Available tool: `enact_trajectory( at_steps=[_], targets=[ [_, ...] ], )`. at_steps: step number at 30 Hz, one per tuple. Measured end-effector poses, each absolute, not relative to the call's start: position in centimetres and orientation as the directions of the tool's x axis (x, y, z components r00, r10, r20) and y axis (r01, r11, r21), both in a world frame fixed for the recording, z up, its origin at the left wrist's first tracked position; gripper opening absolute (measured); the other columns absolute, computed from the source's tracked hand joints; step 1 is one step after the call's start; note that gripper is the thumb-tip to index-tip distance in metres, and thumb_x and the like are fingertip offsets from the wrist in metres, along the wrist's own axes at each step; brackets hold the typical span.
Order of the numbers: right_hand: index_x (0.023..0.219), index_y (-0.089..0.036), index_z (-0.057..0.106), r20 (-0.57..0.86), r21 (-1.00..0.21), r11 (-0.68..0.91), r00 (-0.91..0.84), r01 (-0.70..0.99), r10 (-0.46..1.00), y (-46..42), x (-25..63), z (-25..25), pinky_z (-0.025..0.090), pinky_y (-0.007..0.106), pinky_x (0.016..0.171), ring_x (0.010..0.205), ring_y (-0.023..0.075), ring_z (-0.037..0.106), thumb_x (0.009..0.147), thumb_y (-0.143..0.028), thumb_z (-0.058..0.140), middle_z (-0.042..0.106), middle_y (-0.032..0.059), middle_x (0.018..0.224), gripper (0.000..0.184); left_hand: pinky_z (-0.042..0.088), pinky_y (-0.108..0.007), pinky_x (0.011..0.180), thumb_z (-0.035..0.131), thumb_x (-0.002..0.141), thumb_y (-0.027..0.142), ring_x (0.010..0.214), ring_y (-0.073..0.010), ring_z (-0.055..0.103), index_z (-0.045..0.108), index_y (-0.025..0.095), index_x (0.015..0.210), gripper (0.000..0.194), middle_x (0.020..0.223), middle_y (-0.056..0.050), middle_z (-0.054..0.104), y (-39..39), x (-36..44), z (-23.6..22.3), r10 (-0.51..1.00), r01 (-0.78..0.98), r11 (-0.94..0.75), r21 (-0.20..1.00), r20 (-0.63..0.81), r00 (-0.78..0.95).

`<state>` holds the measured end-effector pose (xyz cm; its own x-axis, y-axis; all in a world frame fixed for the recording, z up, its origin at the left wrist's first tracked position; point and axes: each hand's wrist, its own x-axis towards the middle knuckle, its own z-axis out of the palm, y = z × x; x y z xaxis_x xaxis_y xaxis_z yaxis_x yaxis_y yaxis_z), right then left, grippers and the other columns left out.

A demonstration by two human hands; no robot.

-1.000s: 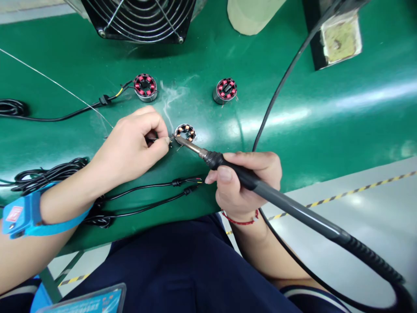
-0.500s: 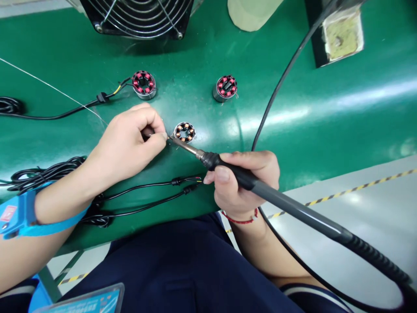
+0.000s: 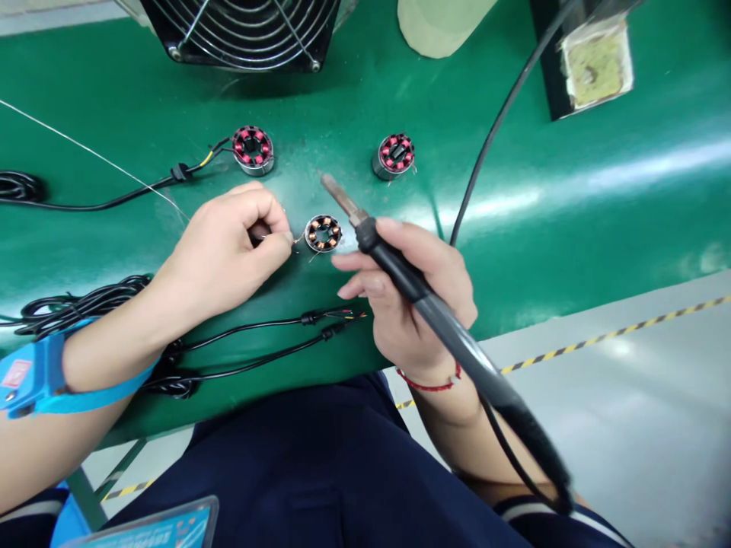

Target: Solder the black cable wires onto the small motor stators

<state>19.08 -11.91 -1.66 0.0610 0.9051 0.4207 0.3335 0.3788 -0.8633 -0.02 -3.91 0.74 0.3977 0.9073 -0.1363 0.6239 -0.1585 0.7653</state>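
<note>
My left hand point(image 3: 240, 243) pinches a thin wire point(image 3: 297, 240) beside a small motor stator point(image 3: 324, 234) with copper windings; its fingers hide most of what they hold. In my right hand point(image 3: 419, 297) is a soldering iron point(image 3: 451, 323), its tip pointing up and to the left, above and apart from the stator. A strand of solder wire point(image 3: 97, 144) runs from the left edge towards my left hand. Farther back stand two stators with red windings, one point(image 3: 253, 150) joined to a black cable point(image 3: 108, 205), the other point(image 3: 394, 157) with short loose wire ends.
A black fan point(image 3: 245, 34) with a wire guard stands at the back. At the back right is a holder with a yellow sponge point(image 3: 598, 68). Coiled black cables point(image 3: 85, 304) lie near my left forearm, two stripped ends pointing right. The iron's cord point(image 3: 496, 125) arcs across the right side.
My right hand has lifted the soldering iron's tip away from the wire joint, up and to the right, and tilted it more upright. The left hand stays nearly still. The smoke is gone.
</note>
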Motion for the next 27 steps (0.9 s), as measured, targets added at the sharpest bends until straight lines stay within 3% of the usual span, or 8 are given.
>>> enact_trajectory(
  at_steps=[2,5,7,11,18,27],
  targets=[
    [0.129,-0.031,0.059,0.371,-0.87,0.356,-0.022,0.341,0.928,-11.2,19.1,-0.8,0.067,0.026,0.07,0.093,0.015,0.08,0.106,-0.027,0.053,0.076,-0.0001,0.121,0.024,0.042,-0.03,0.063,0.055,0.077,0.016,0.068,-0.0119,0.054,0.057,0.021,0.068,0.011,0.077,0.0,0.061,-3.9,0.0,0.8,0.907,0.62,-0.163,0.767,-0.13,0.4],
    [0.122,-0.031,0.061,0.26,-0.833,0.306,-0.162,0.461,0.952,-9.8,19.0,0.5,0.063,0.03,0.094,0.104,0.0139,0.076,0.106,-0.02,0.05,0.077,-0.0037,0.117,0.023,0.043,-0.03,0.064,0.055,0.079,0.015,0.068,-0.0116,0.054,0.058,0.021,0.071,0.01,0.078,0.001,0.059,-3.9,-0.1,0.8,0.903,0.624,-0.162,0.765,-0.14,0.406],
    [0.119,-0.027,0.063,0.207,-0.781,0.326,-0.271,0.532,0.94,-8.8,18.7,0.8,0.059,0.036,0.1,0.106,0.0177,0.074,0.102,-0.017,0.053,0.077,-0.0014,0.114,0.022,0.042,-0.03,0.063,0.055,0.079,0.015,0.067,-0.0118,0.052,0.057,0.02,0.07,0.01,0.075,0.001,0.057,-3.8,-0.1,0.8,0.902,0.625,-0.161,0.764,-0.143,0.407],
    [0.124,-0.022,0.063,0.218,-0.726,0.376,-0.325,0.576,0.92,-7.4,17.8,-0.2,0.057,0.043,0.091,0.103,0.025,0.067,0.097,-0.017,0.055,0.074,0.0038,0.104,0.028,0.043,-0.032,0.062,0.055,0.077,0.013,0.065,-0.0134,0.051,0.053,0.022,0.068,0.013,0.072,0.001,0.054,-3.7,-0.2,0.5,0.909,0.617,-0.17,0.768,-0.119,0.399],
    [0.123,-0.025,0.057,0.299,-0.733,0.419,-0.299,0.536,0.906,-7.0,17.5,-2.2,0.052,0.038,0.083,0.087,0.0202,0.064,0.086,-0.004,0.052,0.071,-0.0015,0.089,0.043,0.047,-0.033,0.064,0.055,0.076,0.012,0.066,-0.0144,0.053,0.057,0.022,0.07,0.012,0.076,0.001,0.059,-3.8,-0.2,0.4,0.91,0.611,-0.137,0.779,-0.145,0.389],
    [0.123,-0.028,0.053,0.367,-0.717,0.403,-0.184,0.569,0.912,-6.9,17.4,-2.9,0.054,0.039,0.089,0.089,0.0188,0.065,0.091,-0.008,0.049,0.07,-0.0025,0.09,0.039,0.045,-0.032,0.059,0.055,0.083,0.018,0.063,-0.0139,0.054,0.059,0.023,0.075,0.01,0.074,0.001,0.061,-3.8,-0.3,0.1,0.926,0.549,-0.083,0.832,-0.138,0.35]
  ],
)
